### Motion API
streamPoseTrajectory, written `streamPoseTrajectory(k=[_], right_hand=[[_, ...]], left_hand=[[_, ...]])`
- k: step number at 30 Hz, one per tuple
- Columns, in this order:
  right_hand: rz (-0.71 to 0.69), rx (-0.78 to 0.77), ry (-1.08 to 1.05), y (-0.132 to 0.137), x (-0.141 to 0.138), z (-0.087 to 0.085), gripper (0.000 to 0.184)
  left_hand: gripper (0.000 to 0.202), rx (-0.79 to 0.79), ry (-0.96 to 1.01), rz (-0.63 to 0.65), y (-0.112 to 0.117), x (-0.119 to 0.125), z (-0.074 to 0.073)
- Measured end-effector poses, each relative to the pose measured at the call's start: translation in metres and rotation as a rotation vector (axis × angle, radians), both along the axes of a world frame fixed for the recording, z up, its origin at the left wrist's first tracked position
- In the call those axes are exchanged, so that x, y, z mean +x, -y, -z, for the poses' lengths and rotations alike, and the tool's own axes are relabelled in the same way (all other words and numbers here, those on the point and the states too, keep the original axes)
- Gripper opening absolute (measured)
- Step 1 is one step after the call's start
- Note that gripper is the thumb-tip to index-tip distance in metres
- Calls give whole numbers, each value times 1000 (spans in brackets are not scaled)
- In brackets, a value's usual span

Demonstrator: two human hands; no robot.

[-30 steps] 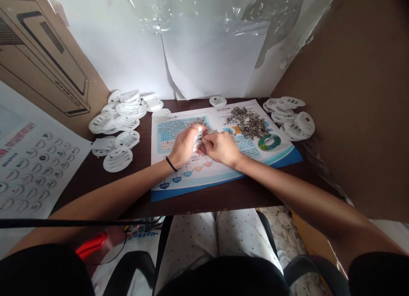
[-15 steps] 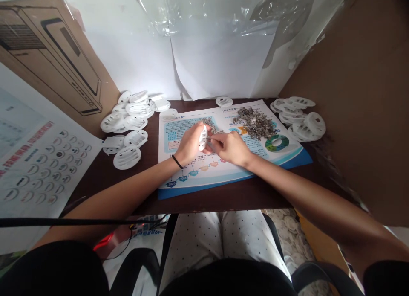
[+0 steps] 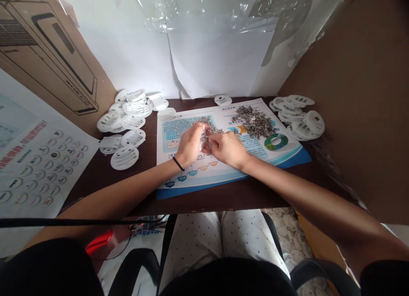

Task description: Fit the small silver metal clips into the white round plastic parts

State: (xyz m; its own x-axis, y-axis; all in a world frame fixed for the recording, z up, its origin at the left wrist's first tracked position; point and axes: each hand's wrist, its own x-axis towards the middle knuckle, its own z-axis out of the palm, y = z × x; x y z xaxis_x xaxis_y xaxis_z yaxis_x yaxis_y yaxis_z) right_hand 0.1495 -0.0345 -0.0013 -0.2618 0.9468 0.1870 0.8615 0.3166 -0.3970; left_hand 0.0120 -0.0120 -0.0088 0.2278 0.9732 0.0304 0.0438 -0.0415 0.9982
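A person's left hand (image 3: 189,146), a black band (image 3: 178,163) at the wrist, held a slotted white disc (image 3: 202,139) on edge above a printed leaflet (image 3: 220,169) on a dark table (image 3: 204,205). The fingers of the right hand (image 3: 230,150) met at its face; whether they pinched a small metal piece was too fine to tell. A large heap of metal bits (image 3: 254,122) lay on the leaflet's far right, a smaller heap (image 3: 204,120) just beyond the hands. White discs were piled at left (image 3: 132,122) and right (image 3: 303,127).
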Motion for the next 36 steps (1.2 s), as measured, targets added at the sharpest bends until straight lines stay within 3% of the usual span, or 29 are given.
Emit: streamPoseTrajectory(k=[5, 16, 25, 31, 36], right_hand=[[2, -4, 66, 0, -2, -1, 24], [21, -31, 140, 0, -6, -1, 31], [32, -21, 183, 2, -5, -2, 35], [35, -14, 181, 2, -8, 1, 34], [-29, -38, -15, -2, 0, 0, 27]], left_hand=[[33, 132, -79, -55, -2, -2, 4], [35, 121, -65, -35, -5, -2, 8], [35, 201, -27, -50, -8, 0, 12], [33, 144, 27, -34, -8, 0, 12], [39, -74, 151, -5, -10, -2, 3]])
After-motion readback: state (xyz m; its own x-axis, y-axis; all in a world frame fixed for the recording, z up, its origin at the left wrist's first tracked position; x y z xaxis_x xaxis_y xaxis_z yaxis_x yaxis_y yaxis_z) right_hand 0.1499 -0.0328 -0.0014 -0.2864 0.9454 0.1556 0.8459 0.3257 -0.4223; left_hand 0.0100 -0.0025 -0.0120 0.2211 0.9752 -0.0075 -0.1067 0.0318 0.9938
